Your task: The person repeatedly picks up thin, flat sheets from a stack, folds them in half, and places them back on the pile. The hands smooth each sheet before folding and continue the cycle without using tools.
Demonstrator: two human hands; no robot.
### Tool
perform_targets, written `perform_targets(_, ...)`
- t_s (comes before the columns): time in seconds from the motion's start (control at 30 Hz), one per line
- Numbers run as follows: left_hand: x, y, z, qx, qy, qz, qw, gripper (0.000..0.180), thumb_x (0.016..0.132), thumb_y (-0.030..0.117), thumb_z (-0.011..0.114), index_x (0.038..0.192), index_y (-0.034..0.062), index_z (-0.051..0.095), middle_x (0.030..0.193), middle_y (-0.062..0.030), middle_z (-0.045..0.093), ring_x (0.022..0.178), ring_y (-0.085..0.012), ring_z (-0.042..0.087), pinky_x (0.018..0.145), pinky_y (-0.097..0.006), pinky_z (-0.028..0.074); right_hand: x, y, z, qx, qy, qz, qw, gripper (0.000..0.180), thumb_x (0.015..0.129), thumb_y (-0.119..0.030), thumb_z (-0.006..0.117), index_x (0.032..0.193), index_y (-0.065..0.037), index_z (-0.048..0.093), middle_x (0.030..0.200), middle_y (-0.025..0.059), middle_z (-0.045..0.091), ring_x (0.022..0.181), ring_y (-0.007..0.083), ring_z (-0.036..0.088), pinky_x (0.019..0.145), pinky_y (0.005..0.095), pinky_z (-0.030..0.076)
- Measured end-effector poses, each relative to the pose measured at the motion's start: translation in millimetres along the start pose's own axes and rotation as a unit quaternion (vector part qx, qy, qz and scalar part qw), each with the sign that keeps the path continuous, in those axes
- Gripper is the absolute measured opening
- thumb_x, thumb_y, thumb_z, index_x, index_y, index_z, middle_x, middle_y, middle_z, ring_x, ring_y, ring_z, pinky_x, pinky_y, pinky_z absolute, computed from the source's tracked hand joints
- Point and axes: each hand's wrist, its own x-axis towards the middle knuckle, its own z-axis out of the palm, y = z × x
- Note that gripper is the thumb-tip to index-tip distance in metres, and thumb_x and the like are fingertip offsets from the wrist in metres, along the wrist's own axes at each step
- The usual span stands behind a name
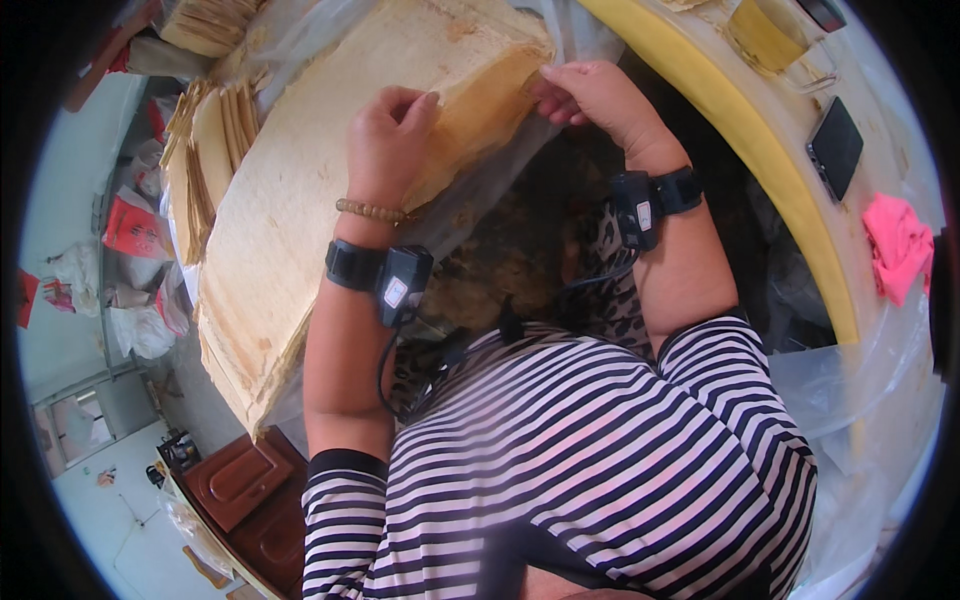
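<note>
A thick stack of thin, tan, slightly ragged sheets (290, 190) fills the upper middle, its layered edge facing me. My left hand (388, 140) rests over the near edge of the stack, fingers curled and thumb pressed against them. Whatever may be between those fingers is hidden. At the stack's right corner, my right hand (595, 100) has its thumb and fingers brought together in a pinch. I cannot make out whether a sheet edge is in that pinch. Clear plastic film (575, 35) shows beneath and beyond the stack's right end.
Folded tan sheets (205, 150) stand in a bundle on the left. To the right, a pale work surface with a yellow padded edge (740, 110) carries a phone (835, 148), a pink cloth (897, 245) and a yellow container (765, 38). A brown panelled cabinet (240, 485) stands at lower left.
</note>
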Motion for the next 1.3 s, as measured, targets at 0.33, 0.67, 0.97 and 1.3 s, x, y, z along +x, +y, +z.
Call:
perform_targets(0.33, -21, 16, 12, 0.326, -0.007, 0.254, 0.911, 0.01, 0.093, 0.021, 0.075, 0.097, 0.012, 0.073, 0.094, -0.0062, 0.075, 0.089, -0.0296, 0.072, 0.074, -0.041, 0.058, 16, 16, 25, -0.1, 0.105, -0.108, 0.984, 0.037, 0.092, -0.038, 0.077, 0.102, -0.002, 0.079, 0.088, 0.0087, 0.076, 0.079, 0.0161, 0.071, 0.076, 0.032, 0.057)
perform_targets(0.67, -12, 1, -15, 0.151, -0.054, 0.124, 0.979, 0.016, 0.095, 0.02, 0.075, 0.098, 0.0046, 0.076, 0.097, -0.0123, 0.077, 0.084, -0.0321, 0.073, 0.075, -0.039, 0.059, 13, 7, 26, 0.016, 0.106, -0.129, 0.986, 0.031, 0.094, -0.029, 0.077, 0.107, -0.001, 0.077, 0.086, 0.0049, 0.076, 0.078, 0.0127, 0.07, 0.075, 0.0288, 0.056)
perform_targets(0.97, -15, 13, -12, 0.336, -0.022, 0.154, 0.929, 0.018, 0.097, 0.028, 0.073, 0.099, 0.0098, 0.075, 0.091, -0.0105, 0.077, 0.083, -0.033, 0.074, 0.071, -0.041, 0.058, -5, -13, 30, -0.057, 0.029, -0.196, 0.979, 0.036, 0.1, -0.034, 0.069, 0.089, -0.002, 0.08, 0.083, 0.0054, 0.078, 0.078, 0.0145, 0.071, 0.076, 0.0305, 0.055)
perform_targets(1.3, -18, 17, -11, 0.306, 0.039, 0.159, 0.938, 0.014, 0.096, 0.026, 0.072, 0.099, 0.0127, 0.074, 0.09, -0.0107, 0.076, 0.083, -0.0343, 0.074, 0.069, -0.044, 0.058, -23, -24, 27, -0.107, 0.066, -0.277, 0.953, 0.037, 0.098, -0.037, 0.065, 0.082, -0.008, 0.081, 0.077, 0.0121, 0.075, 0.073, 0.034, 0.07, 0.071, 0.04, 0.055)
